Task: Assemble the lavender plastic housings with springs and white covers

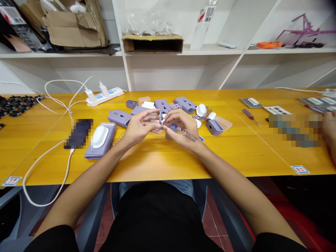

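Note:
My left hand (140, 126) and my right hand (181, 126) meet just above the yellow table (157, 157), fingers pinched together on a small metal piece (162, 120) between them. A small lilac part (172, 126) lies under my right fingers. A metal coil spring (189, 135) lies by my right wrist. Several lilac plastic shells (161, 105) and white caps (201, 109) are scattered just beyond both hands. An assembled lilac device with a white oval top (101, 139) lies to the left of my left forearm.
A white power strip (105, 96) with chargers and a cable running to a blurred phone (78, 133) sits on the left. A screwdriver (250, 117) and cards (277, 110) lie at right. Another person's hand (330, 131) shows at the right edge. Shelves with cardboard boxes (152, 43) stand behind.

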`<state>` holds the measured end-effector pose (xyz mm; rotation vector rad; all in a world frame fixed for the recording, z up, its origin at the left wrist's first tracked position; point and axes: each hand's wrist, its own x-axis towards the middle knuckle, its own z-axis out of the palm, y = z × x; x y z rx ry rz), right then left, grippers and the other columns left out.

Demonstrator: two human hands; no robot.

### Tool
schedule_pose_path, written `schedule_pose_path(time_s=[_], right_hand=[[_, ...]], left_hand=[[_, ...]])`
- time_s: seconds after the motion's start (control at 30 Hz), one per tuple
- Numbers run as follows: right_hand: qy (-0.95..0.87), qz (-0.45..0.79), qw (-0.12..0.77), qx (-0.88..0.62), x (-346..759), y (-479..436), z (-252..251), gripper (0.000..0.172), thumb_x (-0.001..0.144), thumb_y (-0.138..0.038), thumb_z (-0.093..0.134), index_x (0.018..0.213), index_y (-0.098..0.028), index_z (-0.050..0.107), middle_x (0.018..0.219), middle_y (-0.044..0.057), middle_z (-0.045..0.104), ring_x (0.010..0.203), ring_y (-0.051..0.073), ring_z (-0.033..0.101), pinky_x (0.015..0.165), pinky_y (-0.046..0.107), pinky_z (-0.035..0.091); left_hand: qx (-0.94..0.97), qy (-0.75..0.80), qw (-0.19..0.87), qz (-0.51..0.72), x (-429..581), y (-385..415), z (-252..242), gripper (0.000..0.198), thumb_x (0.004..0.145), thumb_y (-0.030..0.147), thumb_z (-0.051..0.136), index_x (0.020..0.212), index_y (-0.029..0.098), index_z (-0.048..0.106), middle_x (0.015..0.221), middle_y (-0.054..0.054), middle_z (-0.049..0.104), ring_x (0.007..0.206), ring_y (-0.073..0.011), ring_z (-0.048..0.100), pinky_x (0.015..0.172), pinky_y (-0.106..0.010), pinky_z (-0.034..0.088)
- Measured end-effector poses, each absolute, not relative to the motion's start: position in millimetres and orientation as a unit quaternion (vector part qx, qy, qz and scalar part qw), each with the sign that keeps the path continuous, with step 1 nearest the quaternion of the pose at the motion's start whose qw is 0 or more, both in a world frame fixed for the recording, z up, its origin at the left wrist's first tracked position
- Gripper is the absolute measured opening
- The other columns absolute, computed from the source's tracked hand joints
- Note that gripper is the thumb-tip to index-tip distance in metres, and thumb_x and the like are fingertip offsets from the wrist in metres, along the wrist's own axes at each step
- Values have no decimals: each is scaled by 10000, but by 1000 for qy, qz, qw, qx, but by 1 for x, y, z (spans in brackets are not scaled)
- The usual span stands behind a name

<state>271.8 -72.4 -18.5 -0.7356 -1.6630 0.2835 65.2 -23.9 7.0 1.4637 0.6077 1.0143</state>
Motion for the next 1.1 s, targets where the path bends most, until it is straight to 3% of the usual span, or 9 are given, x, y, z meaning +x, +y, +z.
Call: schedule_pose_path(time_s=[0.47,0.73,0.93,1.1], right_hand=[[-638,257,647,-330,268,-75,-11,335,853,-409,955,938,-248,674,1055,48,725,935,199,757,850,376,655],[-591,321,651,-351,268,-76,-6,423,768,-476,1000,888,-240,670,1030,46,750,977,214,757,865,392,672],[-561,364,657,-348,269,-73,-6,418,732,-439,1024,856,-231,683,1006,40,754,943,210,747,812,381,670],[-555,384,658,-333,271,-72,-7,389,755,-390,1014,885,-235,682,1022,31,741,910,191,740,818,379,666]], left_hand=[[694,205,527,446,66,-18,-5,586,841,284,905,1403,219,754,1356,-119,782,895,-211,831,802,-352,737],[707,188,520,442,66,-17,-8,605,888,270,884,1474,228,736,1149,-84,827,903,-215,819,832,-358,734],[726,170,488,454,65,-16,-9,575,901,263,878,1462,276,754,1472,-110,695,1018,-222,815,829,-321,732],[727,185,482,452,65,-17,-4,562,895,262,875,1445,274,757,1465,-113,679,988,-207,799,785,-308,729]])
